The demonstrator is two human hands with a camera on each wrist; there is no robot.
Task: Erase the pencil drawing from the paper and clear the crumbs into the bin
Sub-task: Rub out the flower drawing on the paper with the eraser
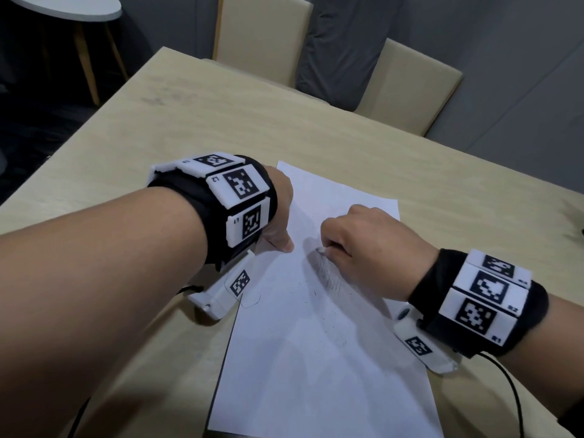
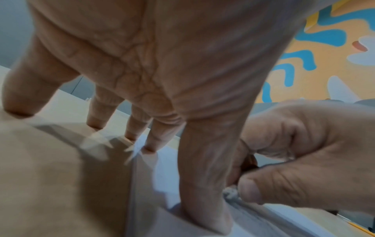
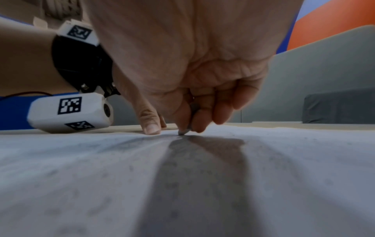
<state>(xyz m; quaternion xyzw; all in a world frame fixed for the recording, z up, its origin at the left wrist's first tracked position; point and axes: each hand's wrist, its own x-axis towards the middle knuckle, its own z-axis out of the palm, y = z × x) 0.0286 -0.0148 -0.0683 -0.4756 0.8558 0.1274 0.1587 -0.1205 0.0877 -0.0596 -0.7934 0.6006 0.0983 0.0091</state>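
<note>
A white paper sheet [image 1: 316,358] lies on the wooden table [image 1: 189,121]. A grey pencil smudge [image 1: 328,276] runs down its middle, with small dark crumbs [image 1: 316,294] scattered below it. My right hand [image 1: 357,238] pinches a small greyish eraser [image 1: 320,249] and presses its tip onto the top of the smudge. The right wrist view shows the eraser [image 3: 183,131] touching the paper [image 3: 81,176]. My left hand [image 1: 279,210] rests at the sheet's left edge with fingers spread and straight. Its thumb [image 2: 205,200] is flat on the paper, right beside the eraser [image 2: 230,192].
Two beige chairs [image 1: 262,36] stand at the table's far side. A small white round table [image 1: 63,7] is at the far left. A thin yellow stick [image 2: 361,227], perhaps a pencil, lies on the table right of the paper. No bin is in view.
</note>
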